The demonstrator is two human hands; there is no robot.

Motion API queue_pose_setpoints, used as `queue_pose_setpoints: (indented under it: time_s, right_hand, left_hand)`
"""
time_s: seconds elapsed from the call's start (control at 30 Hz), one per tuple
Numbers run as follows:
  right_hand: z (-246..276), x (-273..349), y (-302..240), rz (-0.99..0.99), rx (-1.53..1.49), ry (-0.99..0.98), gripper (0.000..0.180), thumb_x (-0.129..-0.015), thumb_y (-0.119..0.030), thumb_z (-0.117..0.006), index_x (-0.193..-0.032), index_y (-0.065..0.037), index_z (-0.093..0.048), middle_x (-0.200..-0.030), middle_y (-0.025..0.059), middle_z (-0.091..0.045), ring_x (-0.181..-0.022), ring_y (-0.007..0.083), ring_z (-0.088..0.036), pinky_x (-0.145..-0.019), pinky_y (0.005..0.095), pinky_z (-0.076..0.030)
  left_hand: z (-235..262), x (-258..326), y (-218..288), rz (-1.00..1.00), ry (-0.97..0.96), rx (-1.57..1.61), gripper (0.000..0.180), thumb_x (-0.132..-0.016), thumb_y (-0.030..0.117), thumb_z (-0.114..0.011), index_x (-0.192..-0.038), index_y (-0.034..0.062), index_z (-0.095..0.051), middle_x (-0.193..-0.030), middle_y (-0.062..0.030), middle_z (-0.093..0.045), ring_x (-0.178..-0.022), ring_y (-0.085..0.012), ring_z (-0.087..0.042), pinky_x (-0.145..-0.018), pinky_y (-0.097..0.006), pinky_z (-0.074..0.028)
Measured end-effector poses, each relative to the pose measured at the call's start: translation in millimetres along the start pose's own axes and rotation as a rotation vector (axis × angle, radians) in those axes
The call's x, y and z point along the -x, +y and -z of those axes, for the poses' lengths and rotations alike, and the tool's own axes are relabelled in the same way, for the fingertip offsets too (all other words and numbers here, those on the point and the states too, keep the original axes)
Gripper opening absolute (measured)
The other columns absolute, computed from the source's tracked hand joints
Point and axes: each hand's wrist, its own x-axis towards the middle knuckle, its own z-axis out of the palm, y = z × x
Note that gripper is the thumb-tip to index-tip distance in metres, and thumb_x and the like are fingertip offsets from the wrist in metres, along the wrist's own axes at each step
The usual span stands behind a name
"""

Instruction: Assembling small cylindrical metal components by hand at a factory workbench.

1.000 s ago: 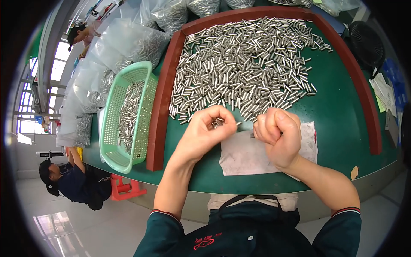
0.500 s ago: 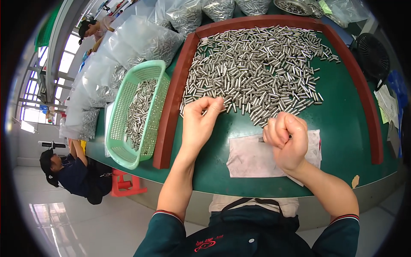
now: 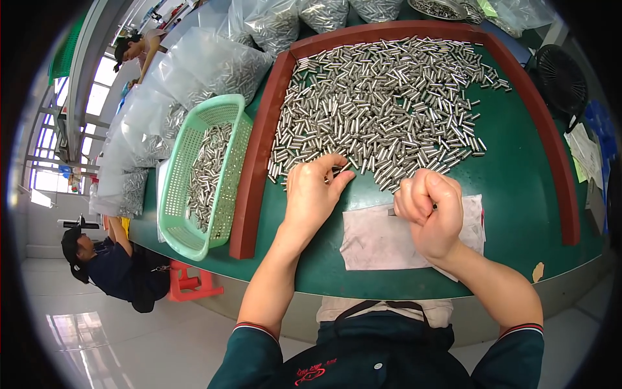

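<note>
- Your left hand (image 3: 315, 194) lay palm down at the near edge of the heap of small metal cylinders (image 3: 382, 104), fingers loosely spread, the fingertips touching the nearest shiny pieces.
- Your right hand (image 3: 431, 214) was curled into a fist above the far edge of the pale cloth (image 3: 376, 243); a thin metal end showed at its left side, but I cannot tell what the fingers pinched.
- The cylinders were short, smooth and silvery, piled loosely across the green table (image 3: 518, 194) inside a reddish-brown frame (image 3: 256, 175) with straight, matte rails.
- The cloth was a flat, smudged rectangle lying just near of the heap.
- Left of the frame stood a mint-green plastic basket (image 3: 175, 220), its walls a slotted lattice, partly filled with the same cylinders.
- Farther left and along the far side sat clear, crinkled plastic bags (image 3: 207, 65) bulging with metal pieces.
- At the right edge lay white and green paper slips (image 3: 586, 152), beside a black round fan grille (image 3: 560, 74).
- A person in dark clothing (image 3: 103, 266) crouched on the floor to the near left, beside a red stool (image 3: 188, 285).
</note>
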Motion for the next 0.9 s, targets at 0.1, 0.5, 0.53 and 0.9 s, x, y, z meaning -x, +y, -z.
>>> queue_pose_setpoints:
  time_s: [0.1,0.5,0.53,0.9]
  right_hand:
    - [1.4,0.0,-3.4,0.000,0.001,-0.006,0.033,-0.083,-0.016,-0.034,-0.051,-0.008,-0.029,-0.045,-0.0002,-0.028,-0.044,0.0078,-0.023,-0.043,0.0236,-0.019]
    - [0.1,-1.2,-1.8,-0.012,-0.008,-0.011,0.033,-0.083,-0.017,-0.034,-0.052,-0.008,-0.029,-0.045,0.0000,-0.029,-0.043,0.0078,-0.023,-0.042,0.0236,-0.019]
    - [1.2,-1.1,-2.0,-0.017,-0.001,-0.019,0.033,-0.083,-0.017,-0.034,-0.052,-0.008,-0.029,-0.045,0.0001,-0.029,-0.043,0.0077,-0.023,-0.042,0.0235,-0.019]
    - [3.0,-2.4,-2.3,0.000,0.024,-0.027,0.033,-0.083,-0.017,-0.034,-0.052,-0.007,-0.030,-0.045,0.0006,-0.030,-0.043,0.0079,-0.023,-0.042,0.0232,-0.020]
  left_hand:
    - [6.1,-0.5,2.4,0.021,-0.037,0.106,0.017,-0.068,0.012,-0.069,-0.082,0.0026,-0.064,-0.048,-0.0076,-0.049,-0.043,-0.0170,-0.047,-0.046,-0.030,-0.038]
    - [96.6,24.1,15.9,-0.095,0.897,-0.130,0.014,-0.087,0.005,-0.050,-0.091,-0.0019,-0.060,-0.063,0.0013,-0.051,-0.051,-0.0041,-0.037,-0.045,-0.019,-0.029]
    - [106.6,23.9,7.7,-0.071,0.899,-0.182,0.014,-0.087,0.006,-0.050,-0.093,-0.0018,-0.060,-0.061,0.0012,-0.049,-0.051,-0.0035,-0.035,-0.044,-0.019,-0.028]
    - [46.1,8.8,6.1,-0.176,0.241,-0.328,0.012,-0.065,0.016,-0.070,-0.072,0.0108,-0.062,-0.075,-0.0007,-0.054,-0.082,-0.0190,-0.047,-0.074,-0.034,-0.027]
